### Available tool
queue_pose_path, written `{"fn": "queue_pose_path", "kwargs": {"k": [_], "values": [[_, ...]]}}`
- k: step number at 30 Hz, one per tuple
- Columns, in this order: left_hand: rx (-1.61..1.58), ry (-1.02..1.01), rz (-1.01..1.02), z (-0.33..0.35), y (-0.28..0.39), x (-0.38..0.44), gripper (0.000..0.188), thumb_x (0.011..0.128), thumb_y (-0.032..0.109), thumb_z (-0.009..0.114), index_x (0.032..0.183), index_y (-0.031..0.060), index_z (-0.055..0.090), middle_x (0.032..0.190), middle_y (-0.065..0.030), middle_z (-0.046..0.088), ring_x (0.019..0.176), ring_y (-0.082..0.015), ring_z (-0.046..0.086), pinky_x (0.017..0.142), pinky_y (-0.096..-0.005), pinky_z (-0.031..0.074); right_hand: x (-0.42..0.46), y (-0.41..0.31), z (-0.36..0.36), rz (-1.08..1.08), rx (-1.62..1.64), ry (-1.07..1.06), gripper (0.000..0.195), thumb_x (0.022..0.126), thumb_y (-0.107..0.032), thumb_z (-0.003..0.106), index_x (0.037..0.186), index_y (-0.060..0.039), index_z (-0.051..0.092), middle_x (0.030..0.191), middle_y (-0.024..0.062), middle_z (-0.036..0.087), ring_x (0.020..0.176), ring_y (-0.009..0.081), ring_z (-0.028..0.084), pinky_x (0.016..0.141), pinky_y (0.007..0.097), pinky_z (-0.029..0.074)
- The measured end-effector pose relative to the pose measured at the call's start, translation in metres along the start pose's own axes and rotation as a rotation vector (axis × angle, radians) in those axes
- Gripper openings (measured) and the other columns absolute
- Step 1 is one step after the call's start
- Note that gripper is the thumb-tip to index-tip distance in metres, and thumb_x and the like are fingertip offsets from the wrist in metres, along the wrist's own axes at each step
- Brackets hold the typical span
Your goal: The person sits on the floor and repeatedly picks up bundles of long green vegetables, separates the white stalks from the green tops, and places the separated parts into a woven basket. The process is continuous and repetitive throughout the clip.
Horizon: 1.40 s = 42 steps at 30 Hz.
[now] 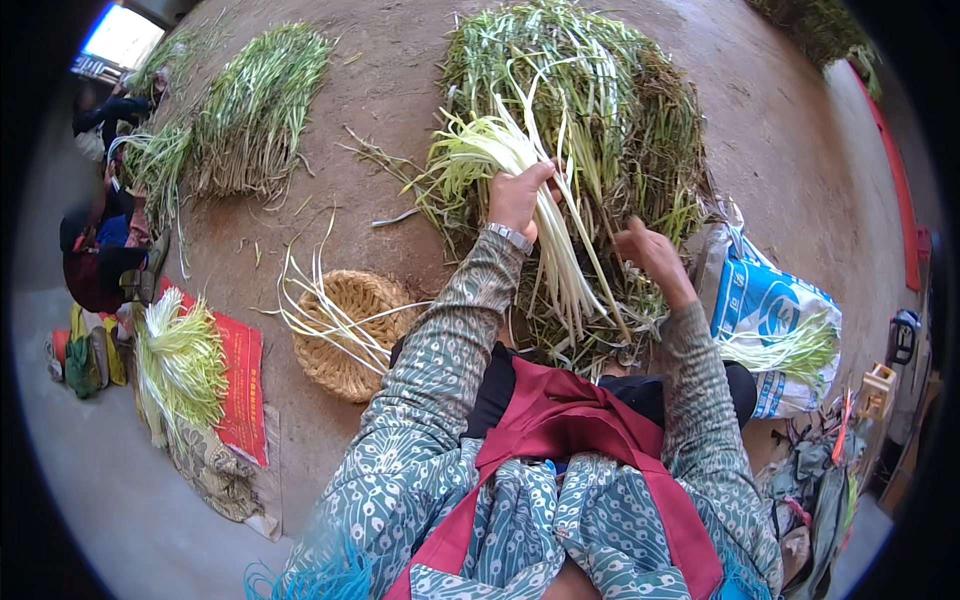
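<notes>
My left hand (523, 196), with a metal watch at the wrist, is closed around a bunch of pale, long-stemmed leafy vegetables (551, 232). The white stems hang down towards me and the yellow-green leaves fan out to the upper left. To the right of the stems is my right hand (651, 251), slightly blurred, with its fingers partly spread and nothing plainly in them. Behind and beneath both hands lies a large heap of green stalks (577, 67) with brown, withered parts.
A round woven straw seat (352, 330) with loose pale stems stands at left. Trimmed stems lie on a red sheet (244, 375) and on a blue-and-white sack (772, 300). Another stalk heap (259, 112) is at upper left, near people (112, 240). Cloths (814, 480) lie at lower right.
</notes>
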State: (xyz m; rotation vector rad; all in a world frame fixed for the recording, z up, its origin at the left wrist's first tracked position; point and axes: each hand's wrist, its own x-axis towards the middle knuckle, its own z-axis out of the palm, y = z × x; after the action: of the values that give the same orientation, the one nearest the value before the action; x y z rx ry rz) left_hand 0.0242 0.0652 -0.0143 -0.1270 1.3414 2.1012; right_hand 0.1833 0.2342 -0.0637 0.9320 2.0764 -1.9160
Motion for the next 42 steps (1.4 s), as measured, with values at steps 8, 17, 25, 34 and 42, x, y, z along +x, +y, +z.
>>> {"fn": "queue_pose_path", "kwargs": {"k": [8,17,25,34,42], "values": [[0.044,-0.124,-0.089,0.008,-0.022,-0.01,0.018,0.075,0.005,0.06,0.09,-0.0031,0.058,0.082,-0.0089,0.063,0.066,-0.0156,0.059,0.057,-0.0299,0.052,0.012,-0.072,0.071,-0.235,0.644,0.031,0.036,0.085,-0.039,0.05,0.094,-0.0046,0.055,0.077,0.0013,0.055,0.065,0.0091,0.053,0.058,0.0243,0.047],[-0.008,0.016,-0.061,-0.006,-0.009,0.003,0.017,0.078,0.005,0.055,0.09,-0.0062,0.058,0.082,-0.0118,0.063,0.069,-0.0169,0.061,0.057,-0.0266,0.051,-0.023,-0.053,0.049,-0.434,1.129,0.233,0.02,0.092,-0.025,0.037,0.085,-0.0073,0.042,0.058,-0.0036,0.037,0.047,0.0084,0.041,0.044,0.0234,0.04],[-0.117,0.08,0.0,-0.019,0.006,0.014,0.016,0.078,0.004,0.053,0.09,-0.0062,0.057,0.082,-0.0132,0.062,0.065,-0.0161,0.059,0.055,-0.025,0.05,-0.081,0.063,-0.122,-0.498,-0.955,0.544,0.012,0.086,-0.016,0.045,0.088,-0.0038,0.042,0.063,0.0163,0.055,0.053,0.0342,0.053,0.045,0.044,0.04],[-0.083,-0.089,-0.084,-0.009,-0.005,0.002,0.018,0.078,0.011,0.055,0.092,-0.0008,0.059,0.084,-0.0082,0.061,0.072,-0.0152,0.056,0.064,-0.0304,0.049,-0.091,0.057,-0.103,-0.306,-1.134,0.156,0.038,0.074,-0.022,0.062,0.105,-0.002,0.05,0.093,0.0196,0.057,0.086,0.035,0.055,0.077,0.04,0.044],[-0.144,-0.171,-0.244,0.009,-0.047,-0.022,0.014,0.076,0.004,0.057,0.089,-0.0018,0.055,0.078,-0.0074,0.06,0.068,-0.0167,0.06,0.062,-0.0282,0.049,0.006,-0.047,0.021,-0.184,0.115,0.046,0.032,0.088,-0.03,0.047,0.096,-0.0011,0.058,0.074,0.0009,0.056,0.06,0.0059,0.05,0.053,0.0185,0.04]]}}
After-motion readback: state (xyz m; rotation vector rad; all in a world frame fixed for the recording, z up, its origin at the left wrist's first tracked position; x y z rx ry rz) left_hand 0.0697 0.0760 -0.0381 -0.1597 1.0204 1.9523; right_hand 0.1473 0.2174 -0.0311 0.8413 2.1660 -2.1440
